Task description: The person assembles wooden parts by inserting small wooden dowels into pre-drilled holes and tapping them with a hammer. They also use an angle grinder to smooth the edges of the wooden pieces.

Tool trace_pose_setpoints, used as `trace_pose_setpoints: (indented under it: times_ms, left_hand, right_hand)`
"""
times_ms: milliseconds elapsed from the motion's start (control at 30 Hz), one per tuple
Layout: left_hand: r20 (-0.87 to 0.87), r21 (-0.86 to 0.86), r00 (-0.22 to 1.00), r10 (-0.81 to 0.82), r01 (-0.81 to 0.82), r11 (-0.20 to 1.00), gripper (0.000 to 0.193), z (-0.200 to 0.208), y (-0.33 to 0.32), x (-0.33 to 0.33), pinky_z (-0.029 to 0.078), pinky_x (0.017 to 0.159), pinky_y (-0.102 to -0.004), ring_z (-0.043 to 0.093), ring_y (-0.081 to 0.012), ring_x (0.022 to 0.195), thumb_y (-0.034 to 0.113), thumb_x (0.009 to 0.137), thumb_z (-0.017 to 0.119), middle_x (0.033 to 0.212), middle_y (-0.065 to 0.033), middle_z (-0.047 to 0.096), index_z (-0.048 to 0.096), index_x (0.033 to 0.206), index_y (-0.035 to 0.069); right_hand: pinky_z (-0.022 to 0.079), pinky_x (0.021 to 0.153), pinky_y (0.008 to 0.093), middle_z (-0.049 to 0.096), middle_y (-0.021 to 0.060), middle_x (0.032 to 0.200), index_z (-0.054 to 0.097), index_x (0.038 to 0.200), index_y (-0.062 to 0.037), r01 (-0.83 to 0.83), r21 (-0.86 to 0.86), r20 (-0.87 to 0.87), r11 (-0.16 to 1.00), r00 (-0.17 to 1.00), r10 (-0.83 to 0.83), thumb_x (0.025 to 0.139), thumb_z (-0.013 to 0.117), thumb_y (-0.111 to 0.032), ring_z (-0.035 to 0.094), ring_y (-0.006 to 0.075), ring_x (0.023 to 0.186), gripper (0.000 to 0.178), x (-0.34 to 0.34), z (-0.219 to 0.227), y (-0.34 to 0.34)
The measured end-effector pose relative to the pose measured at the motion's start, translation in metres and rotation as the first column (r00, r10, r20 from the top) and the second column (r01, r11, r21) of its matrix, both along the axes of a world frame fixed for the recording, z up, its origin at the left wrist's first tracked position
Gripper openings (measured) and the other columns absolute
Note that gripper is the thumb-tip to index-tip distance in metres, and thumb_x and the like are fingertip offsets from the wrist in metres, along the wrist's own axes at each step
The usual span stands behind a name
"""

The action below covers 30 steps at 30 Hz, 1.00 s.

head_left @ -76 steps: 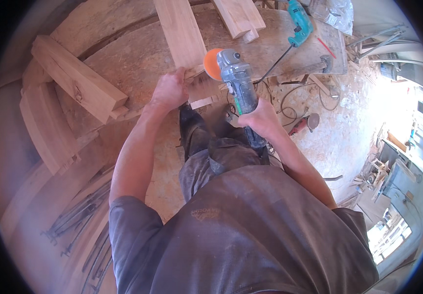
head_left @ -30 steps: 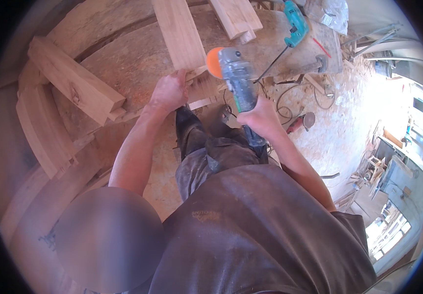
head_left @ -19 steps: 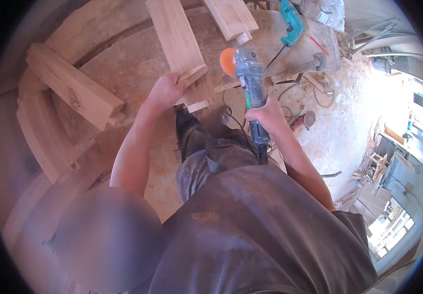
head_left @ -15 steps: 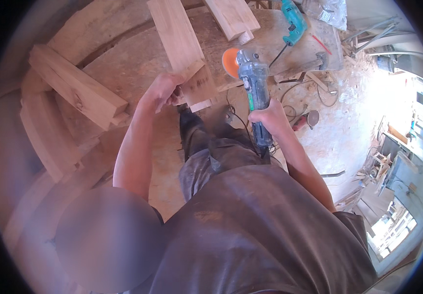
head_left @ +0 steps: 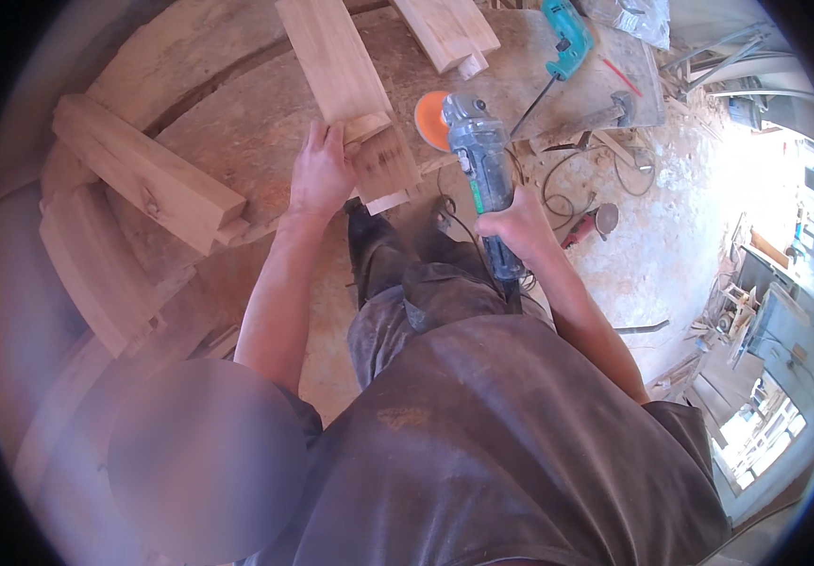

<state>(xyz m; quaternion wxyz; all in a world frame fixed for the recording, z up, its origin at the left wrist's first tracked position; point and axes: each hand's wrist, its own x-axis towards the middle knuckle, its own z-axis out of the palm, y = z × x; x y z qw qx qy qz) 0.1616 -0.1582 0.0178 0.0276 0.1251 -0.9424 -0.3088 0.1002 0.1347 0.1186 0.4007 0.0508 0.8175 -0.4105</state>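
My right hand (head_left: 518, 226) is closed around the body of an angle grinder (head_left: 488, 179), which has a dark housing and a grey head. Its orange disc (head_left: 432, 121) sits to the left of the head, a little to the right of a pale wooden beam (head_left: 336, 66). That beam lies on the workbench with its stepped end toward me. At the step, my left hand (head_left: 322, 177) grips the beam's left edge, fingers bent over the shoulder; the thumb is hidden. The lower part of the step (head_left: 386, 162) is darker.
More beams lie left, one notched (head_left: 147, 174), and another (head_left: 444, 33) at the far middle. Right of it on the workbench (head_left: 227, 113) are a teal drill (head_left: 569, 42), a red stick (head_left: 621, 77) and a hammer (head_left: 605, 115). A red sander-like tool (head_left: 592, 226) and cables lie on the floor.
My left hand has moved up and right, from beside the beam's edge onto its step. The grinder has shifted slightly left, its disc now turned more face-on.
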Motion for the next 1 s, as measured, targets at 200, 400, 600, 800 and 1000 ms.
trace_pose_setpoints:
  times_ms: [200,400,600,800,1000]
  left_hand:
    - [0.213,0.265,0.977,0.007,-0.065,0.962,0.03,0.018,-0.001,-0.008,0.052,0.094,-0.0526,0.061,-0.0484,0.108,0.018,0.098,0.057,0.116,-0.0287,0.058,0.065,0.123,0.004]
    - [0.153,0.176,0.988,0.003,-0.031,0.984,0.029,0.015,-0.001,-0.015,0.051,0.09,-0.049,0.064,-0.0459,0.101,0.019,0.099,0.059,0.107,-0.0281,0.061,0.072,0.121,0.004]
    - [0.063,0.166,0.997,0.049,-0.059,0.984,0.027,0.008,0.005,-0.009,0.052,0.088,-0.0466,0.065,-0.0413,0.102,0.015,0.097,0.063,0.107,-0.0214,0.064,0.072,0.121,0.006]
    - [0.017,0.199,1.0,0.007,-0.01,0.98,0.027,0.004,0.0,-0.003,0.054,0.088,-0.0497,0.065,-0.0435,0.102,0.013,0.094,0.064,0.108,-0.0211,0.063,0.072,0.119,0.009]
    - [0.054,0.252,0.999,0.003,-0.017,0.968,0.025,0.001,-0.004,-0.002,0.053,0.088,-0.0526,0.065,-0.0448,0.102,0.019,0.097,0.062,0.109,-0.0225,0.064,0.072,0.116,0.007]
  right_hand:
    - [0.052,0.071,0.0377,0.067,0.0126,0.079,0.063,0.094,0.0017,-0.091,0.112,-0.067,0.99,0.993,0.099,0.061,0.077,-0.021,0.066,0.0236,0.074,0.043,0.001,0.004,-0.008]
    - [0.052,0.072,0.0391,0.067,0.0156,0.08,0.063,0.097,0.0018,-0.13,0.073,-0.057,0.989,0.989,0.135,0.061,0.077,-0.023,0.067,0.0269,0.076,0.046,0.002,0.003,-0.015]
    - [0.052,0.071,0.0402,0.066,0.0155,0.077,0.063,0.094,0.0017,-0.154,0.054,-0.025,0.986,0.987,0.156,0.061,0.075,-0.022,0.067,0.0276,0.074,0.043,0.004,0.004,-0.025]
    - [0.051,0.067,0.04,0.066,0.0149,0.074,0.062,0.092,0.0018,-0.145,0.123,0.01,0.982,0.989,0.145,0.061,0.075,-0.02,0.066,0.0277,0.071,0.04,0.002,0.002,-0.028]
    - [0.052,0.068,0.0373,0.067,0.0116,0.077,0.063,0.089,0.0013,-0.032,0.044,0.016,0.998,0.999,0.032,0.062,0.078,-0.018,0.066,0.0221,0.072,0.036,0.006,-0.011,-0.018]
